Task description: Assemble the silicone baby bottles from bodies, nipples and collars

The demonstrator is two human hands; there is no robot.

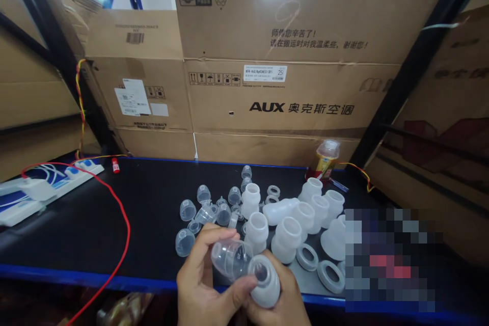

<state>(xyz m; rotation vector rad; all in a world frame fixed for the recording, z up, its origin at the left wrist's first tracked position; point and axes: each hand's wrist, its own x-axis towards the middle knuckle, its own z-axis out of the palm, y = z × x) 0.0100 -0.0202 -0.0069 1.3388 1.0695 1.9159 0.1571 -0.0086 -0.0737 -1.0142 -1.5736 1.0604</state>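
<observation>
Inside the grasping left hand (200,288) lies a clear cap (231,260), beside a milky bottle (266,289) the right hand (288,295) clasps.

Left of my left hand (204,285), I have open passage over the black shelf top (153,204) as far as the red cable (123,211). Clear domed caps (185,242) obstruct the way ahead of it; beyond my right hand (287,293), translucent bottles (287,239) and flat rings (323,278) do, with the AUX carton (229,142) behind.
</observation>
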